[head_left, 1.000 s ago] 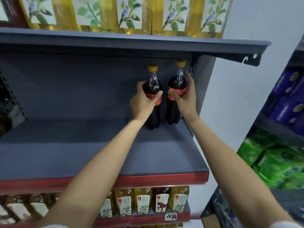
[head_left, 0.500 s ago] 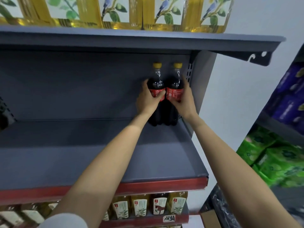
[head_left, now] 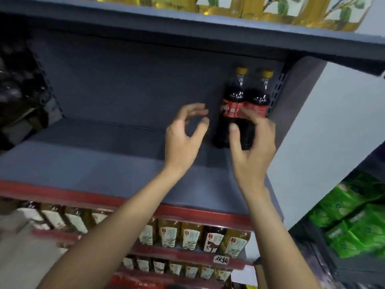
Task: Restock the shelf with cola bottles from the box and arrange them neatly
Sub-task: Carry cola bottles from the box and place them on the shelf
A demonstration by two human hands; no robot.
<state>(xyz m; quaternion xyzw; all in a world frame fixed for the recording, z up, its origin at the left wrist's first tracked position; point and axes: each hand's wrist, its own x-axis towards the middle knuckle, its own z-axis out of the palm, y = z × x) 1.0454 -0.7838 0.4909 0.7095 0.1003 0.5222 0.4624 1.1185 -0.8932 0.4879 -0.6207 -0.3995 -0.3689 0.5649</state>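
At shelf (head_left: pixel 104 163) back-right, two cola bottles (head_left: pixel 233 109) upright, caps up, both hands' fingers (head_left: pixel 195 110) loosely spread, empty.

Two cola bottles (head_left: pixel 243 113) upright on shelf (head_left: pixel 93 163) — both hands (head_left: pixel 183 140) loose, holding nothing

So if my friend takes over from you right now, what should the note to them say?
Left hand: open, holding nothing, just left of the bottles.
Right hand: open, fingers loosely curved in front of the bottles, gripping neither.
Two cola bottles stand upright side by side at the back right corner of the grey shelf.
Done: those two are placed.
Left: the rest of that shelf is bare, so fetch more bottles from the box, which is out of view, and line them up.
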